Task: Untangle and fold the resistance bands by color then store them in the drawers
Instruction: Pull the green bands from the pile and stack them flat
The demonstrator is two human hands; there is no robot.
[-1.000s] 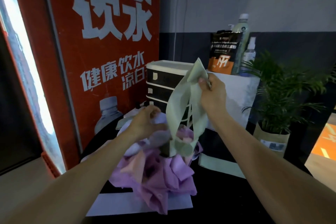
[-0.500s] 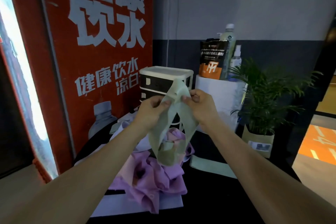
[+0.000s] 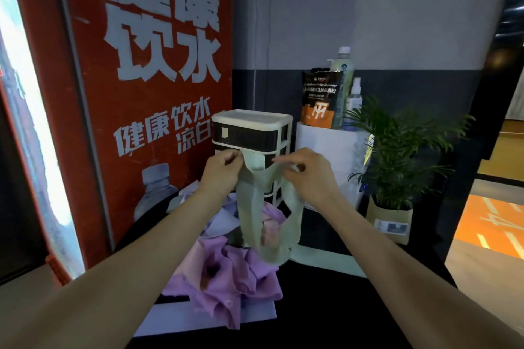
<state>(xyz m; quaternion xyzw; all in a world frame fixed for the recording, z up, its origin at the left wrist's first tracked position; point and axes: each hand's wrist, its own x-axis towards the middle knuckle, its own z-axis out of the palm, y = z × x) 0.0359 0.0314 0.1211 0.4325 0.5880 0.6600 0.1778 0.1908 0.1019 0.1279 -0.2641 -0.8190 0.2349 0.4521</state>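
Spreading the green band into an open loop, both hands now pinching its top edge.

A second ago only my right hand held it up while my left worked in the pile; now my left hand [image 3: 224, 170] and right hand [image 3: 304, 176] have drawn apart, fingers curled and nipping the green band [image 3: 268, 224], which hangs clear between them, so I judge it untangled and ready to fold. Left of my fingers stands a red poster [image 3: 158, 93]. Below them the purple bands [image 3: 226, 272] lie bunched on the dark tabletop [image 3: 354, 306], over a white sheet [image 3: 181, 317]. Just behind my fingers sits the drawer unit [image 3: 252, 133], drawers closed. Right of it stand a white box [image 3: 329, 144] carrying a pouch [image 3: 319, 99], and a potted plant [image 3: 397, 147].
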